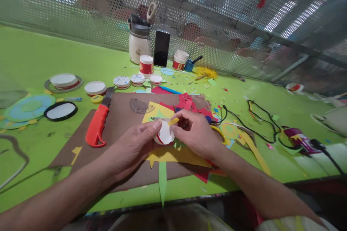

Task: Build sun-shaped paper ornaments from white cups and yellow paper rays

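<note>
My left hand (146,137) is closed on a small white paper cup (165,134) with a red band, its pale inside turned toward me. At the cup's right rim, my right hand (193,128) pinches a small yellow paper piece (173,121) between thumb and fingertips. Both hands are over yellow paper (176,154) on a brown board (121,115). A thin pointed metal tip (155,118) shows just behind the cup; what it belongs to is hidden. Beyond my left hand lies a clear protractor (141,105). Yellow scissor handles (221,133) show beside my right wrist.
A red-handled knife (97,126) lies on the board's left side. Paper lids, a white jug (139,45), a propped phone (162,48) and paper cups stand behind. Red paper scraps (187,103) lie past my right hand. A black cord (262,139) loops at right.
</note>
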`<move>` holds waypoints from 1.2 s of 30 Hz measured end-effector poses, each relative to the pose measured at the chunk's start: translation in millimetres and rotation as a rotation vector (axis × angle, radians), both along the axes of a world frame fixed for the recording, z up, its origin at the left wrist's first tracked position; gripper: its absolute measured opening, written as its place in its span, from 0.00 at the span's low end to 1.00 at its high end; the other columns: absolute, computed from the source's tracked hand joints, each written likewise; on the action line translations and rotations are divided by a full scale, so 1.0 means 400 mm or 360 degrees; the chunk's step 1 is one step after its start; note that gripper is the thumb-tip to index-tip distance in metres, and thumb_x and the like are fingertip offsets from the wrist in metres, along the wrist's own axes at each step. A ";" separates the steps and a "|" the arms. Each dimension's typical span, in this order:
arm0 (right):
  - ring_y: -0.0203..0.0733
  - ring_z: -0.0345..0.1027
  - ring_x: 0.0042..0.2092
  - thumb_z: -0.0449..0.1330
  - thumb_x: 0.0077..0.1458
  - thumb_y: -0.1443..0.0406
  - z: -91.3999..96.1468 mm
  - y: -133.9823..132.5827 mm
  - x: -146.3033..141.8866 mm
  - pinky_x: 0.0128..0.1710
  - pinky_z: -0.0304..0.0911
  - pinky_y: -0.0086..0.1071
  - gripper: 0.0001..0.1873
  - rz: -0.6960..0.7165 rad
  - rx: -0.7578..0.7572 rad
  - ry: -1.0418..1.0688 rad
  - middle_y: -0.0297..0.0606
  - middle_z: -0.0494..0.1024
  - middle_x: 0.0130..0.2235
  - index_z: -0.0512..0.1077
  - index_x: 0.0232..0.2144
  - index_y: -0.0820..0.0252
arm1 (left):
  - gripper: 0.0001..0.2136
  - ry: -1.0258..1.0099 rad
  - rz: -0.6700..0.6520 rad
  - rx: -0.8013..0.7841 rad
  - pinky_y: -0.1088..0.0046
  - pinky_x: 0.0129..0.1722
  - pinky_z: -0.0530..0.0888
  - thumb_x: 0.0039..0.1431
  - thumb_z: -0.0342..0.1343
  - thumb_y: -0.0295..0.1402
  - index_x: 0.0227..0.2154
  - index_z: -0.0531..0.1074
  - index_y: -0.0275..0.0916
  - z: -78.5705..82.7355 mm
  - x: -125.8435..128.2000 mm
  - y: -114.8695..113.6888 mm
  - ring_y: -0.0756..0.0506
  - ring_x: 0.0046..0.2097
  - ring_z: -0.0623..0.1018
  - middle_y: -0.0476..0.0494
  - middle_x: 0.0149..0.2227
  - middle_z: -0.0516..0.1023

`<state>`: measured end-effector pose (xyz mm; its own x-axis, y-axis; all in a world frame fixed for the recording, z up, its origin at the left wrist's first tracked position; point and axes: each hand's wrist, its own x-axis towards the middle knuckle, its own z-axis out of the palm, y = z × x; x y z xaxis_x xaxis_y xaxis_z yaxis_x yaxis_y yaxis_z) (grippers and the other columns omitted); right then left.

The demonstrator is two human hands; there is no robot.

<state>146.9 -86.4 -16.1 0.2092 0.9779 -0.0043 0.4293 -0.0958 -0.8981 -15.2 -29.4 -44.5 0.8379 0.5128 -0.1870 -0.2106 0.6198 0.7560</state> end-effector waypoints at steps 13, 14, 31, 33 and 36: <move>0.32 0.61 0.25 0.59 0.50 0.67 -0.004 0.004 0.006 0.24 0.57 0.26 0.03 -0.0004 0.0028 0.0133 0.29 0.69 0.23 0.69 0.27 0.61 | 0.15 0.0012 0.0021 -0.0008 0.66 0.49 0.69 0.64 0.51 0.38 0.44 0.77 0.37 -0.010 -0.004 0.004 0.41 0.46 0.77 0.39 0.42 0.81; 0.32 0.62 0.25 0.59 0.50 0.66 -0.005 0.004 0.007 0.24 0.58 0.26 0.03 0.0016 0.0005 0.0196 0.30 0.69 0.23 0.69 0.27 0.61 | 0.15 0.0010 0.0027 -0.0015 0.66 0.48 0.69 0.64 0.51 0.38 0.44 0.77 0.36 -0.010 -0.004 0.004 0.41 0.45 0.77 0.38 0.42 0.81; 0.33 0.64 0.22 0.59 0.53 0.64 -0.018 0.002 0.011 0.22 0.59 0.27 0.07 -0.0031 0.0075 0.0221 0.31 0.71 0.21 0.70 0.25 0.61 | 0.15 0.0069 0.0083 -0.0046 0.67 0.48 0.70 0.63 0.52 0.38 0.46 0.76 0.37 0.008 -0.005 0.000 0.42 0.46 0.77 0.39 0.43 0.81; 0.33 0.64 0.23 0.60 0.53 0.64 -0.017 0.000 0.012 0.22 0.60 0.27 0.07 -0.0027 0.0076 0.0219 0.31 0.71 0.21 0.71 0.25 0.61 | 0.14 0.0077 0.0082 -0.0027 0.67 0.48 0.70 0.63 0.52 0.38 0.46 0.76 0.37 0.007 -0.003 0.000 0.42 0.46 0.77 0.39 0.42 0.81; 0.34 0.65 0.23 0.59 0.54 0.63 -0.018 -0.004 0.013 0.23 0.60 0.28 0.08 -0.0022 0.0084 0.0188 0.32 0.71 0.21 0.71 0.26 0.61 | 0.15 0.0066 0.0072 -0.0023 0.67 0.48 0.69 0.63 0.52 0.38 0.46 0.76 0.37 0.003 -0.002 0.001 0.42 0.45 0.77 0.39 0.41 0.82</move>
